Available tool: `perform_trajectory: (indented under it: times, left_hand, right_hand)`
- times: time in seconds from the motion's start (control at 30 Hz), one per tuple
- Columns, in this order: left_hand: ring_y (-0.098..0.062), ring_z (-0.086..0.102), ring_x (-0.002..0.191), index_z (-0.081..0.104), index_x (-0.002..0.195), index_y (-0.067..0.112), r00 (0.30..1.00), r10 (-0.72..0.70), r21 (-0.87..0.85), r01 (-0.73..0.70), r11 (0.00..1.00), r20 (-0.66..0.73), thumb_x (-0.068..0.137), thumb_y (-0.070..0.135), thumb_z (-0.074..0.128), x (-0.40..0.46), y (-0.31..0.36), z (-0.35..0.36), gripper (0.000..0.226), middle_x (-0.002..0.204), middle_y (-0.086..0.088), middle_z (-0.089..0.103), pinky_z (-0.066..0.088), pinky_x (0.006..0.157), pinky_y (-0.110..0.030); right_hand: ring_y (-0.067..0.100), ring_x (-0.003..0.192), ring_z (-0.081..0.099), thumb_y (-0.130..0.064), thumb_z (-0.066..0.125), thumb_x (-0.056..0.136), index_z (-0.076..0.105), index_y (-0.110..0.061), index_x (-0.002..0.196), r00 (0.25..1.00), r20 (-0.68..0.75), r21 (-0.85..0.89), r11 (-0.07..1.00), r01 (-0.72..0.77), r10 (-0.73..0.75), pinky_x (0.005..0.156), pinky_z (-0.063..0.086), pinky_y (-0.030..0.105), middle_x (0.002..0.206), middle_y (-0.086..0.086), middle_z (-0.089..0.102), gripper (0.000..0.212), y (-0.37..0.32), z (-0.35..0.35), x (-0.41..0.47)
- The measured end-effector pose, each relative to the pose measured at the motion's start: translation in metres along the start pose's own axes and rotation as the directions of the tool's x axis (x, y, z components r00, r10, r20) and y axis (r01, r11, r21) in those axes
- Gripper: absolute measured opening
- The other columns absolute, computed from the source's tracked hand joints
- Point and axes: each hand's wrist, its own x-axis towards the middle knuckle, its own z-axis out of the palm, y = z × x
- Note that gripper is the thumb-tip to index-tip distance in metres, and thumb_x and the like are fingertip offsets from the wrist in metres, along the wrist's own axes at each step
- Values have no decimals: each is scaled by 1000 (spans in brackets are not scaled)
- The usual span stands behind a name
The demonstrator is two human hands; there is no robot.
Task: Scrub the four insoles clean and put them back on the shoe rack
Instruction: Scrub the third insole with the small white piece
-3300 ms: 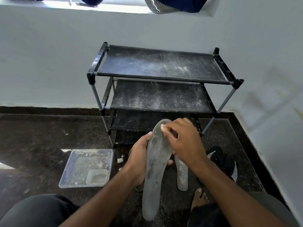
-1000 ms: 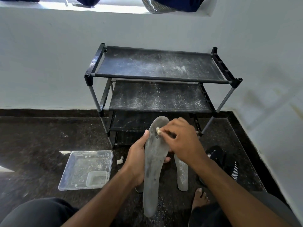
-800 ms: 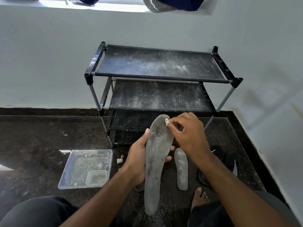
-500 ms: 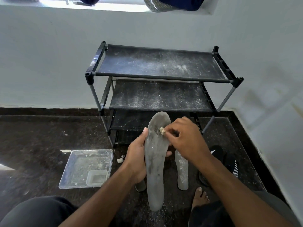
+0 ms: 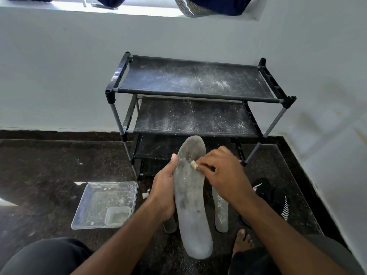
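Left hand (image 5: 164, 193) gripping insole (image 5: 190, 199), right hand (image 5: 222, 173) pinching scrubber (image 5: 194, 164), tray (image 5: 95, 225) left, sandals (image 5: 272, 197) right

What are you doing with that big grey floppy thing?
A person sits on the floor cleaning shoe insoles. The left hand holds a grey insole up, and the right hand pinches a small pale scrubber against its upper part. Another insole lies on the floor beside it. The dusty shoe rack behind has no insoles on it yet.
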Motion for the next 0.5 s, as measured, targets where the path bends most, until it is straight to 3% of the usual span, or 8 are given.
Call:
perform_trajectory:
  times: [0.1,0.27,0.43,0.5]
  left_hand:
    - [-32,70,111,67,133,2,999,-20,-21,21,1000,26,104,59,43,0,0,-1,69,129,-25,69,49,104,-48]
    - [-32,70,112,69,132,4,1000,-5,-4,5,1000,16,105,58,40,0,0,1,67,129,-23,70,46,110,-52]
    - [-37,67,118,68,133,1,1000,-18,-55,19,998,10,106,58,39,1,2,0,69,129,-26,68,42,115,-56]
    - [-37,68,115,67,132,0,1000,-4,-59,5,998,9,106,57,40,0,3,0,69,129,-27,68,40,117,-57]
  right_hand:
    - [7,88,47,-31,70,91,78,-23,97,992,75,5,995,99,-99,77,43,23,86,-14,65,13,-6,2,-4]
    - [8,88,44,-31,66,94,77,-22,98,999,-30,-46,999,-16,14,73,38,19,85,-12,64,15,5,-5,4]
    - [4,88,46,-39,65,93,77,-25,100,985,154,-9,997,78,-76,77,43,22,87,-15,64,19,-8,-1,-5]
    - [5,87,46,-39,65,92,77,-26,100,992,113,-31,998,54,-51,75,44,25,86,-16,64,19,-3,-4,-3]
